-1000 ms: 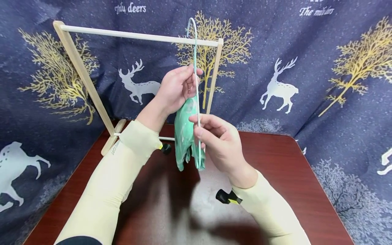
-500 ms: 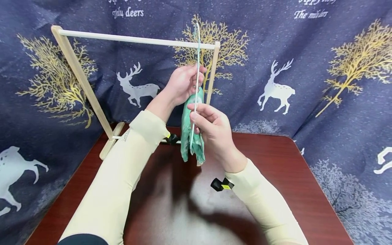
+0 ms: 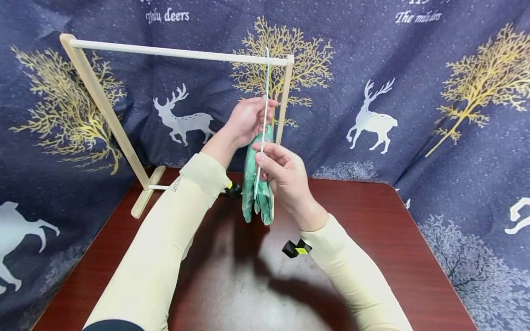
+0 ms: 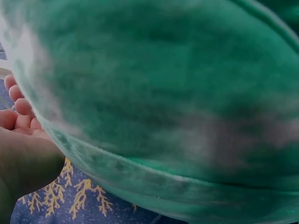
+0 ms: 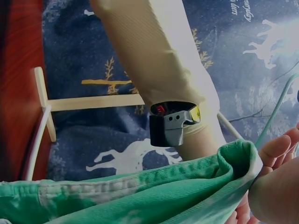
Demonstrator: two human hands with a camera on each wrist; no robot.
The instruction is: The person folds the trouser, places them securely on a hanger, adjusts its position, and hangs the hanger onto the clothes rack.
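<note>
A thin pale-green hanger (image 3: pixel 266 85) stands nearly edge-on in the head view, its hook top just above the rack's white rail (image 3: pixel 174 51). Whether the hook bears on the rail, I cannot tell. Below it hangs a green garment with whitish patches (image 3: pixel 249 184), its exact kind unclear. My left hand (image 3: pixel 248 120) pinches the hanger below the hook. Lower down, my right hand (image 3: pixel 285 177) pinches the hanger's near side between thumb and index finger. Green cloth (image 4: pixel 140 84) fills most of the left wrist view; stitched cloth edges (image 5: pixel 112 186) cross the right wrist view.
The wooden rack's left post (image 3: pixel 107 110) and right post (image 3: pixel 285 99) rise from behind the brown tabletop (image 3: pixel 352 239). A dark blue backdrop cloth (image 3: pixel 323 151) with deer and trees hangs behind. Small black cameras (image 3: pixel 295 248) sit at both wrists.
The hanger's hook has come down from well above the rail to just over it. Both hands still pinch the hanger; the right hand has risen and the garment has turned more edge-on.
</note>
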